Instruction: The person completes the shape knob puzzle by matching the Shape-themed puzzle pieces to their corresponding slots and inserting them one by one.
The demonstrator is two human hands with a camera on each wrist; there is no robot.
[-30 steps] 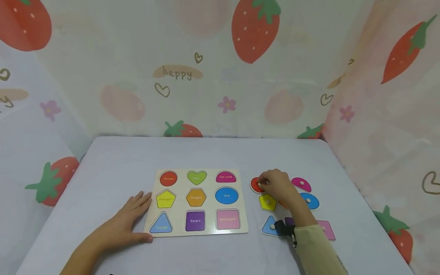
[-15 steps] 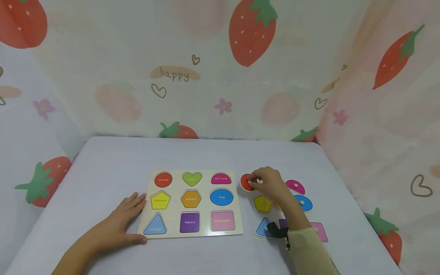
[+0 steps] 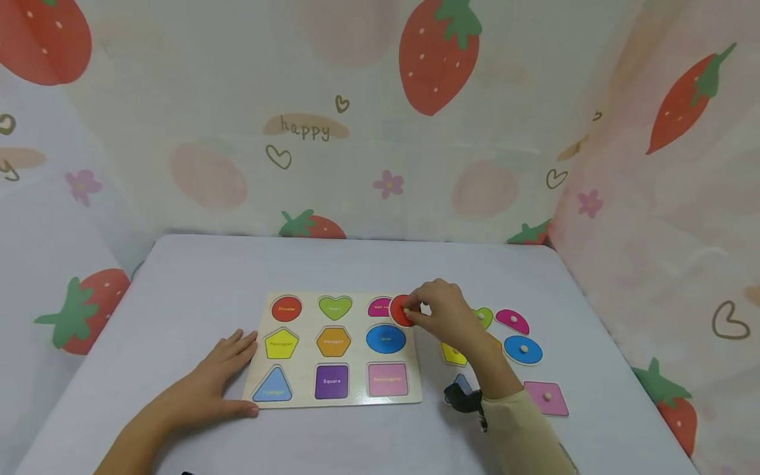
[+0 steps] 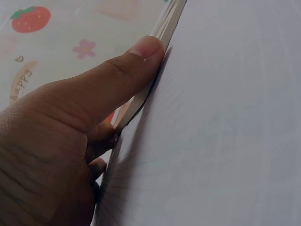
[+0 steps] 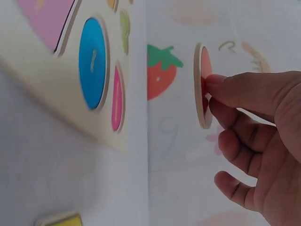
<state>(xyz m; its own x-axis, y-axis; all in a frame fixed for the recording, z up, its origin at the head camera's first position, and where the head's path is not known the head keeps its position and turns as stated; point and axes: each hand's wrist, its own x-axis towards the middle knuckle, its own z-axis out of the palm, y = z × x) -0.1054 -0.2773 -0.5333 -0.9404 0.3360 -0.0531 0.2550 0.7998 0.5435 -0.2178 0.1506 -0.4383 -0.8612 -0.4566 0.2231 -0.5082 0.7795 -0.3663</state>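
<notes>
My right hand (image 3: 442, 313) pinches a red circle puzzle piece (image 3: 401, 310) between thumb and index finger. In the right wrist view the red circle piece (image 5: 203, 89) stands on edge above the table, thumb and index finger at its face. It overlaps the pink half-round slot of the cream shape puzzle board (image 3: 380, 353) in the head view. Along the board's left side lies my left hand (image 3: 210, 379), fingers spread and straight. Its thumb touches the lower left corner; in the left wrist view the thumb of the left hand (image 4: 94, 108) rests against the board's edge (image 4: 153, 89).
Right of the board lie other knobbed pieces: a yellow pentagon (image 3: 453, 354), green heart (image 3: 485, 318), pink half circle (image 3: 512, 321), blue oval (image 3: 523, 349) and pink rectangle (image 3: 549, 398). My right arm partly covers a blue triangle (image 3: 462, 381). A strawberry-print curtain (image 3: 332, 59) borders the table (image 3: 285, 264).
My right hand has lifted the red circle piece from the group on the right and carried it left over the board's upper right corner. My left hand stays at the board's edge.
</notes>
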